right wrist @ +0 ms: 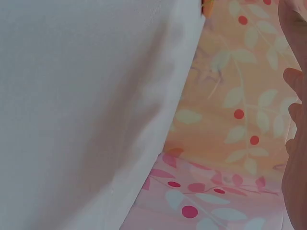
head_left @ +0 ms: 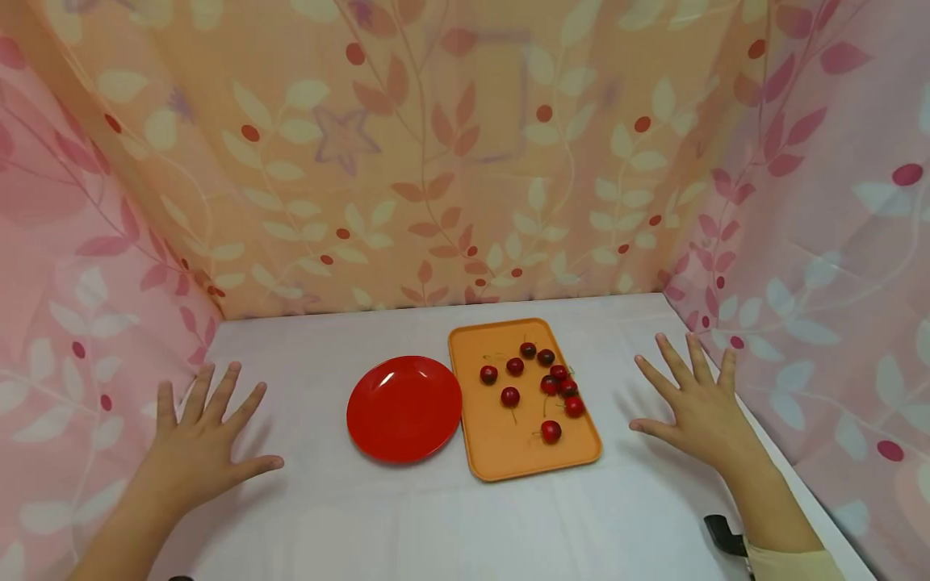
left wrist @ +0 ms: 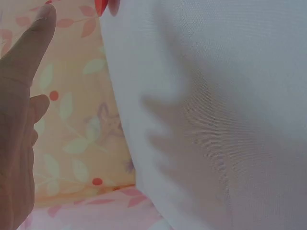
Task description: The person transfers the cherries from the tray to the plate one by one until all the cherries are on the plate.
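In the head view a round red plate (head_left: pixel 404 410) lies on the white table, its right edge against an orange rectangular tray (head_left: pixel 501 461). Several dark red cherries (head_left: pixel 510 396) with thin stems are spread over the tray, most of them toward its right side. My left hand (head_left: pixel 194 452) is held over the table left of the plate, fingers spread and holding nothing. To the right of the tray, my right hand (head_left: pixel 697 411) is likewise spread and bare. Each wrist view shows its hand at the frame's edge, with a shadow on the cloth.
A white cloth (head_left: pixel 407 524) covers the table. Behind it hangs an orange leaf-patterned curtain (head_left: pixel 436 161), with pink curtains (head_left: pixel 857 266) on both sides. A black curved piece (head_left: pixel 722 534) sits by the right wrist.
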{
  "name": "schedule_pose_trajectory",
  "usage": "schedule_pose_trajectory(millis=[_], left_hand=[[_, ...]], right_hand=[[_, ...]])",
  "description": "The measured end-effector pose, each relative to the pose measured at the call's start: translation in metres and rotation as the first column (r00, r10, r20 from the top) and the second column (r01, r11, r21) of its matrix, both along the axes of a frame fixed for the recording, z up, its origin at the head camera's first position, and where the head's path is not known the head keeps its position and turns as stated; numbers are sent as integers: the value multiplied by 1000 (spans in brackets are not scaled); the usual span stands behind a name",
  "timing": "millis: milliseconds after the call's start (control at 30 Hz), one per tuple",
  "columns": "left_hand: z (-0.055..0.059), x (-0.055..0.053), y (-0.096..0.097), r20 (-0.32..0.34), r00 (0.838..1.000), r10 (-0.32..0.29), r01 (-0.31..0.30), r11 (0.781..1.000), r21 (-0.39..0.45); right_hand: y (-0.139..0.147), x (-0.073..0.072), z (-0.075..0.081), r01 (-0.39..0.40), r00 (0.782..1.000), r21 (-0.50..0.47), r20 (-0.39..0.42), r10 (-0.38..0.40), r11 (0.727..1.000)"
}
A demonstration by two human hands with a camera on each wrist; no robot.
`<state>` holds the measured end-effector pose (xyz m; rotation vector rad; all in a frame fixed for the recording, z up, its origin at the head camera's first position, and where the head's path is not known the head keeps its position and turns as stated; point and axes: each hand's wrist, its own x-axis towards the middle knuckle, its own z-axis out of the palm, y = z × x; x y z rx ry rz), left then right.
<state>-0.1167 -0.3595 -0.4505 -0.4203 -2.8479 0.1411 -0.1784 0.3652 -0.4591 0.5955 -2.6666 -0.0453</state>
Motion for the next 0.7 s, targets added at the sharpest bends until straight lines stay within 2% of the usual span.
schedule_pose_trajectory(millis=[200,333,533,700], left_hand=[[-3,-4,0,-11,1000,12,-12,1000,6],[1,-6,1,-5,1000,18,-18,1000,19],[2,-4,8,25,999,24,-26,998,63],[-2,-2,12,41,999,32,-36,993,112]], right_hand=[[-3,-1,-2,-14,1000,-9,1,14,1000],[-7,-2,2,-14,1000,-8,-8,14,1000],[-14,-3,4,-26,1000,-16,-14,25,1000],[-21,-2,5,-21,1000,-14,-8,21,1000]])
